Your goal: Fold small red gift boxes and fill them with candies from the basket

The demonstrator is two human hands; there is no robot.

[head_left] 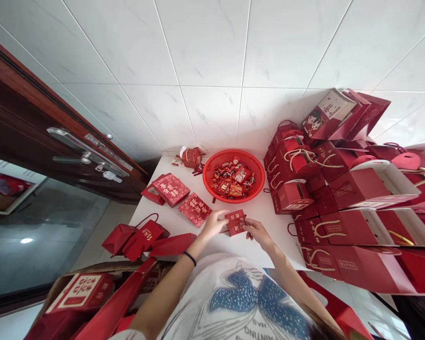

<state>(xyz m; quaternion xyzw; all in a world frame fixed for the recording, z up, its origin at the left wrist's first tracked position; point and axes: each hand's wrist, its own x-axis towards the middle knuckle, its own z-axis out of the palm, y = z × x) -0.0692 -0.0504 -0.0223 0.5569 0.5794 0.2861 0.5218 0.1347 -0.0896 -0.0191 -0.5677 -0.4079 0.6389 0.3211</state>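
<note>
A small red gift box (235, 227) with gold characters is held between my two hands, low over the white table in front of my body. My left hand (215, 224) grips its left side, with the thumb near the upper edge. At its right edge my right hand (257, 231) pinches the box with thumb and fingers; its other fingers are curled. Just beyond the hands stands a red plastic basket (207, 182) holding many wrapped sweets (230, 179). To the left of my left hand lies a flat red patterned packet (194, 209) with pale lettering.
Rows of red gift bags (361, 184) with rope handles crowd the right side. More red boxes (173, 189) lie at the table's left, beside a brown door (74, 151). A cardboard carton (62, 288) with red boxes stands lower left. The tiled wall (212, 56) closes off the back.
</note>
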